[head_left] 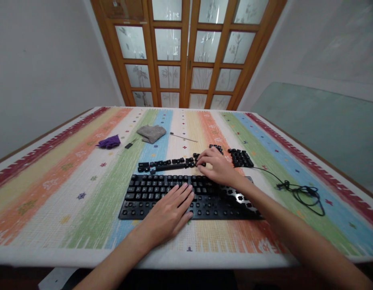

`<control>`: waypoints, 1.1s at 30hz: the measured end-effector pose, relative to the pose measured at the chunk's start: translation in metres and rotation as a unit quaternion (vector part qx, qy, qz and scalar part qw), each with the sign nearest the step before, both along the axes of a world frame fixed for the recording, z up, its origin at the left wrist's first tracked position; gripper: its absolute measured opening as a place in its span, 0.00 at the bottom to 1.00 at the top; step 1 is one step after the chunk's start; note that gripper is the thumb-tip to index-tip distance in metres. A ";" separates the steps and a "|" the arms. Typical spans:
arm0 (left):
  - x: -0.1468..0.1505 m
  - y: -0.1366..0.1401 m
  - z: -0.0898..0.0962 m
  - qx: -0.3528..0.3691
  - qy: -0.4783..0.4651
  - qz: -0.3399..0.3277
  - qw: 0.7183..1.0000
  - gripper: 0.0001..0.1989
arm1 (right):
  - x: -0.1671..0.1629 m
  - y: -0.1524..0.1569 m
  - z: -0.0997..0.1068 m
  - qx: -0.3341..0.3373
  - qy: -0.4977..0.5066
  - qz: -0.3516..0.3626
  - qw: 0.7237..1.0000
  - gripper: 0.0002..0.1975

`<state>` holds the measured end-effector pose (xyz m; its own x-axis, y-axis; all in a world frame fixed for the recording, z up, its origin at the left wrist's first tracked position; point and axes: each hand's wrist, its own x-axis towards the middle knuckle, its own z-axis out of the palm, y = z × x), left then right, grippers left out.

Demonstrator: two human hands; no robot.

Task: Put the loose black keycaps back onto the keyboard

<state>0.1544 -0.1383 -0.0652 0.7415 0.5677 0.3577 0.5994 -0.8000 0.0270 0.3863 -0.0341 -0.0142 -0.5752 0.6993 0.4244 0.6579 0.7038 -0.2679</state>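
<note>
A black keyboard (144, 196) lies across the striped cloth, its upper rows on the left and middle fitted with keycaps and its lower rows bare down to the switches. My left hand (171, 209) rests flat on its middle, fingers stretched out. Beyond the far edge, my right hand (218, 166) reaches into a line of loose keycaps (178, 161), thumb and fingers pinched on what looks like a small black keycap (202, 164), mostly hidden. Another cluster of keycaps (240, 158) sits to the right of that hand. My right forearm covers part of the keyboard's right end.
A grey cloth (151, 133), a purple cloth (109, 142), a small black-ended wire tool (128, 145) and a thin rod with a dark tip (184, 137) lie farther back. The coiled black cable (307, 197) is at right. Glass-paned doors (186, 60) stand behind the table.
</note>
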 end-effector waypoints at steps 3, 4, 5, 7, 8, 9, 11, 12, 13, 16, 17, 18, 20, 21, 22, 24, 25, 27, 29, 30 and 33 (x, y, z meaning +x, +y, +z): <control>0.000 -0.001 -0.002 0.001 0.006 0.005 1.000 0.24 | 0.002 0.032 -0.004 -0.032 -0.048 -0.063 0.996 0.07; 0.001 -0.001 -0.002 0.001 0.007 0.006 1.000 0.24 | 0.001 0.040 -0.006 -0.037 -0.055 -0.074 0.995 0.07; 0.001 -0.001 -0.003 0.002 0.007 0.006 1.000 0.23 | 0.000 0.047 -0.008 -0.039 -0.060 -0.082 0.994 0.07; 0.001 -0.001 -0.003 0.002 0.006 0.007 1.000 0.23 | -0.002 0.057 -0.012 -0.041 -0.066 -0.092 0.993 0.08; 0.001 -0.001 -0.003 0.001 0.005 0.007 1.000 0.23 | -0.003 0.061 -0.014 -0.042 -0.071 -0.097 0.992 0.09; 0.001 -0.001 -0.003 0.000 0.004 0.007 1.000 0.23 | -0.004 0.064 -0.016 -0.044 -0.075 -0.100 0.991 0.09; 0.001 -0.002 -0.003 -0.004 0.001 0.008 1.000 0.24 | -0.005 0.069 -0.018 -0.050 -0.084 -0.103 0.990 0.09; 0.001 -0.002 -0.003 -0.006 0.000 0.009 1.000 0.23 | -0.006 0.071 -0.018 -0.053 -0.088 -0.104 0.989 0.09; 0.001 -0.002 -0.003 -0.008 -0.002 0.010 1.000 0.23 | -0.007 0.072 -0.018 -0.057 -0.091 -0.105 0.989 0.09; 0.001 -0.003 -0.003 -0.007 -0.009 0.014 1.000 0.23 | -0.009 0.077 -0.018 -0.067 -0.092 -0.109 0.988 0.08; 0.001 -0.003 -0.003 -0.005 -0.011 0.014 1.000 0.23 | -0.009 0.078 -0.018 -0.071 -0.090 -0.110 0.987 0.07; 0.001 -0.004 -0.003 -0.003 -0.013 0.013 1.000 0.23 | -0.010 0.079 -0.018 -0.076 -0.086 -0.111 0.987 0.07; 0.001 -0.004 -0.003 -0.003 -0.020 0.011 1.000 0.23 | -0.012 0.081 -0.017 -0.087 -0.077 -0.110 0.987 0.06; 0.001 -0.004 -0.003 -0.004 -0.022 0.010 1.000 0.24 | -0.013 0.081 -0.016 -0.092 -0.072 -0.108 0.987 0.06; 0.001 -0.004 -0.003 -0.006 -0.023 0.008 1.000 0.24 | -0.013 0.081 -0.016 -0.095 -0.065 -0.107 0.988 0.06; 0.002 -0.004 -0.004 -0.007 -0.020 0.006 1.000 0.24 | -0.013 0.081 -0.014 -0.096 -0.049 -0.105 0.989 0.06; 0.002 -0.004 -0.004 -0.008 -0.017 0.005 1.000 0.24 | -0.013 0.081 -0.012 -0.093 -0.039 -0.105 0.989 0.05; 0.002 -0.004 -0.005 -0.007 -0.016 0.005 1.000 0.23 | -0.011 0.078 -0.008 -0.083 -0.018 -0.101 0.991 0.05; 0.003 -0.004 -0.005 -0.006 -0.018 0.006 1.000 0.23 | -0.009 0.070 -0.002 -0.076 -0.001 -0.091 0.993 0.04; 0.003 -0.004 -0.005 -0.004 -0.019 0.008 1.000 0.22 | -0.008 0.063 0.001 -0.074 0.007 -0.082 0.994 0.04; 0.004 -0.004 -0.003 -0.006 -0.018 0.012 1.000 0.22 | -0.003 0.032 0.004 -0.058 0.037 -0.042 0.997 0.03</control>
<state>0.1585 -0.1428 -0.0678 0.7147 0.5890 0.3771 0.6164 -0.7853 0.0583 0.3835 -0.0026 -0.0099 -0.4824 0.7909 0.3766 0.6884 0.6081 -0.3953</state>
